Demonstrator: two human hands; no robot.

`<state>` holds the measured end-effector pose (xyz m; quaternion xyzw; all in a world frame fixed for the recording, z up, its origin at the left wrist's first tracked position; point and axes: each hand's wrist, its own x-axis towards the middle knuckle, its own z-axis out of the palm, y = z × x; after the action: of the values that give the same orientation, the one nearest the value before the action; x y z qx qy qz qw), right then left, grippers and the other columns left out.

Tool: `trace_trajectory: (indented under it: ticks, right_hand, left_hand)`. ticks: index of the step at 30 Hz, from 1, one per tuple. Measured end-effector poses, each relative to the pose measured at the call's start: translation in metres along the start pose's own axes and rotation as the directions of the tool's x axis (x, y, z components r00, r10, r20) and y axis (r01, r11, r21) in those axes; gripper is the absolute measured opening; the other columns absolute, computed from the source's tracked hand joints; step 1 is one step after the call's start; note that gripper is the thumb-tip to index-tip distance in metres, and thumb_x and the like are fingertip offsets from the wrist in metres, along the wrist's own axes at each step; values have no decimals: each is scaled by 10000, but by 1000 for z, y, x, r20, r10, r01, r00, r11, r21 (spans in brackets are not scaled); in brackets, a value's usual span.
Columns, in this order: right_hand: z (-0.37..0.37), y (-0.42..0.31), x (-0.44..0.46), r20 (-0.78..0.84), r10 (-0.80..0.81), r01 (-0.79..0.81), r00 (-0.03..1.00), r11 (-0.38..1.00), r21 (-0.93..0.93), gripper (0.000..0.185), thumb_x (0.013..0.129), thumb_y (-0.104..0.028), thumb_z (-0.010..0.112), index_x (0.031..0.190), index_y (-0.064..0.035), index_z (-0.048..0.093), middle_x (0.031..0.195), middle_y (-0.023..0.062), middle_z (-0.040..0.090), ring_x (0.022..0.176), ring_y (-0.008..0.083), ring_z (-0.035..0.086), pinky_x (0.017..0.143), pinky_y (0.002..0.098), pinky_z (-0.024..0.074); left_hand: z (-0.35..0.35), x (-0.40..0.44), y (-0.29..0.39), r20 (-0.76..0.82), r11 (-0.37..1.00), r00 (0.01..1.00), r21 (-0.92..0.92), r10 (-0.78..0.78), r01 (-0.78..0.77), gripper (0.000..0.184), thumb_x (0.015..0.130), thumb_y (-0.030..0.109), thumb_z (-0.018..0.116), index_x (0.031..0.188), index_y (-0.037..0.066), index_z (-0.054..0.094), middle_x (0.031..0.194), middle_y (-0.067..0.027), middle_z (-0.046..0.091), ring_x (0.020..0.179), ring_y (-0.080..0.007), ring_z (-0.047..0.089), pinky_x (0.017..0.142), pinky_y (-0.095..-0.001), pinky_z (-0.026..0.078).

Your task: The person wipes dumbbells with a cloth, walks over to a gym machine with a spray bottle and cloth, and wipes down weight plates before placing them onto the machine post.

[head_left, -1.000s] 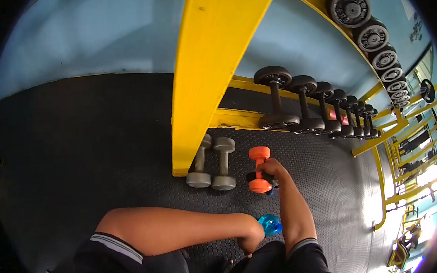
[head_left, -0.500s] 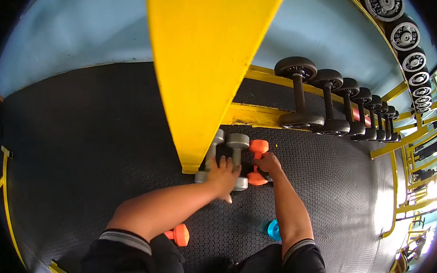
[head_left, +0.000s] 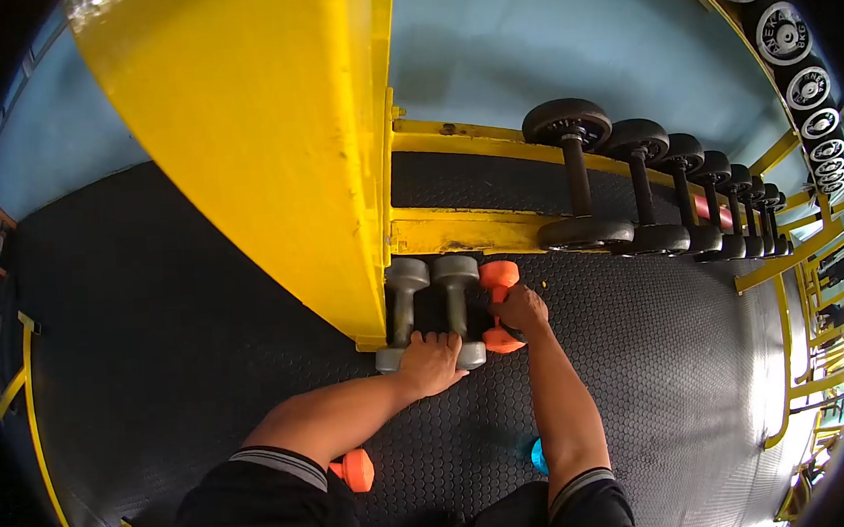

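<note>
Two grey dumbbells, the left one (head_left: pixel 404 307) and the right one (head_left: pixel 456 302), lie side by side on the black floor mat beside the yellow post. My left hand (head_left: pixel 431 363) rests across their near heads, fingers extended over them and thumb out to the right. Just right of them lies an orange dumbbell (head_left: pixel 500 274). My right hand (head_left: pixel 523 311) is closed round its handle, hiding the middle of it. Another orange dumbbell (head_left: pixel 357 470) lies nearer my body, partly covered by my left sleeve.
A wide yellow post (head_left: pixel 273 147) stands close on the left. A yellow rack (head_left: pixel 468 228) runs right, bearing several black dumbbells (head_left: pixel 580 174), with more on an upper row (head_left: pixel 784 35). A blue object (head_left: pixel 539 456) sits beside my right forearm.
My left hand has come back toward me and now lies on the near heads of the grey dumbbells, which sit more evenly. The view has shifted; my right hand stays on the orange dumbbell.
</note>
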<state>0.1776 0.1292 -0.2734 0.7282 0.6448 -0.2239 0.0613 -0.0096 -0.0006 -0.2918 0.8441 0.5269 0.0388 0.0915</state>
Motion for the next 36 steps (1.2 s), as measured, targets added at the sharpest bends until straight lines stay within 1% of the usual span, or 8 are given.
trace_trajectory:
  ticks: [5, 7, 9, 19, 23, 29, 32, 36]
  right_hand:
    - [-4, 2, 2, -2, -6, 6, 1000, 1000, 4, 518, 655, -425, 780, 991, -38, 700, 1069, 174, 682, 1002, 317, 657, 862, 421, 522]
    - [-10, -3, -5, -16, -55, 55, 998, 998, -45, 427, 725, -379, 734, 964, -27, 696, 1005, 174, 699, 968, 309, 675, 832, 396, 539]
    - [-11, -4, -6, -13, -59, 59, 998, 997, -52, 436, 724, -381, 738, 977, -29, 693, 1017, 172, 698, 977, 307, 673, 840, 393, 537]
    - [-3, 7, -3, 3, -51, 52, 999, 998, -37, 505, 715, -408, 763, 1043, -34, 676, 1077, 157, 687, 1019, 295, 660, 866, 387, 531]
    - [4, 12, -1, -26, -53, 53, 998, 999, -1, 536, 678, -468, 767, 1003, -46, 705, 1036, 165, 692, 995, 313, 661, 857, 418, 521]
    - [-19, 12, -18, 49, -49, 46, 998, 996, 73, 568, 694, -523, 745, 1021, -61, 705, 1102, 170, 672, 1024, 307, 652, 876, 412, 520]
    - [-36, 41, -10, -18, -24, 20, 1000, 982, -186, 636, 716, -522, 743, 1121, -36, 674, 1178, 181, 644, 1095, 307, 628, 927, 408, 509]
    - [-87, 72, -39, 11, 22, -18, 1000, 970, -244, 605, 714, -467, 767, 1130, -37, 671, 1203, 192, 629, 1108, 320, 617, 937, 405, 502]
  left_hand:
    - [-2, 5, 3, 22, 1000, 1000, 3, -3, 3, 657, 809, 559, 626, 1137, 1, 513, 976, -148, 639, 886, -305, 623, 781, -468, 434]
    - [-3, 7, 0, 34, 1000, 999, 4, 2, -2, 672, 804, 579, 620, 1115, -7, 513, 961, -159, 638, 875, -313, 621, 767, -465, 437]
    - [-3, 11, -2, 54, 998, 996, 11, 69, -70, 696, 800, 609, 609, 1111, -6, 515, 945, -165, 647, 863, -318, 631, 762, -451, 441]
    - [-2, 10, 3, 59, 997, 997, 43, 59, -61, 690, 801, 594, 624, 1127, -3, 511, 953, -161, 654, 841, -313, 639, 746, -425, 437]
    - [-6, 10, 3, 100, 999, 994, 21, 33, -36, 682, 810, 576, 621, 1137, -10, 501, 989, -180, 647, 894, -333, 633, 807, -474, 443]
    - [-19, 6, 1, 222, 999, 974, 12, -38, 36, 752, 793, 571, 638, 1211, -26, 455, 1104, -210, 604, 1037, -351, 581, 916, -513, 393]
    - [-36, 4, -2, 231, 998, 972, 40, -50, 42, 835, 748, 591, 672, 1250, -32, 431, 1148, -212, 582, 1098, -353, 551, 973, -515, 351]
    - [-50, 0, -12, 233, 996, 972, 87, -14, -6, 940, 687, 575, 728, 1321, -29, 387, 1221, -212, 533, 1183, -350, 490, 1013, -519, 310]
